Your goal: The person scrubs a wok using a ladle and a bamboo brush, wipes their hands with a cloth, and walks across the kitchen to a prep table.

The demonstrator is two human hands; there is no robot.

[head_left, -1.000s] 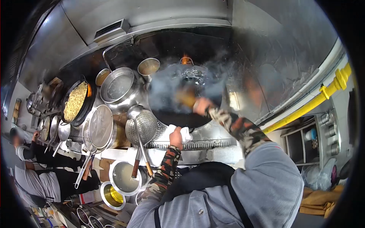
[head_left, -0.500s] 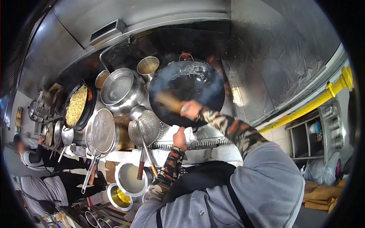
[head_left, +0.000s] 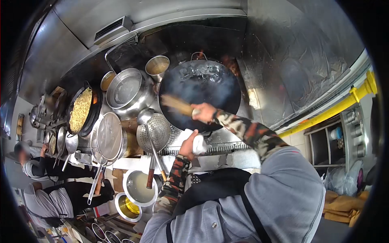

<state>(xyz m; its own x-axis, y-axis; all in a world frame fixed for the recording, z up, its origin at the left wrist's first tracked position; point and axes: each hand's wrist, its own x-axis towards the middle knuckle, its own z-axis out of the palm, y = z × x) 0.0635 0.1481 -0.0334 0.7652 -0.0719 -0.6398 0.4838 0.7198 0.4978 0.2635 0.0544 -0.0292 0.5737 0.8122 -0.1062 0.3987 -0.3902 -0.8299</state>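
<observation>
Brush (head_left: 177, 104): moved from nearer the middle of the wok (head_left: 214, 99) to its left side since the first frame; its bristles are blurred over the dark inside, and contact with the metal cannot be told.
Right hand (head_left: 204, 112): clamped on the brush, fingers together around its handle end.
Left hand (head_left: 187, 146): thumb and fingers pinching a bunched white cloth (head_left: 198, 145) at the wok's near edge, beside the near handle; whether the cloth touches that handle cannot be told.
Wok surface: a wet shine across the far part, with thinner smoke than in the first frame.
Far handle (head_left: 199, 54): a loop standing at the back rim, an orange glow behind it.
Skimmer (head_left: 157, 133): left of the wok, partly overlapped by a ladle (head_left: 145, 116).
Mesh strainer (head_left: 109, 135): left of the skimmer, its handle pointing toward the bottom of the view.
Noodles (head_left: 81, 111): in a black pan (head_left: 96, 115) farther left.
Pots below: one with pale liquid (head_left: 141, 188), another with yellow liquid (head_left: 129, 207), side by side.
Co-workers: two people at the far left, apart from both hands.
</observation>
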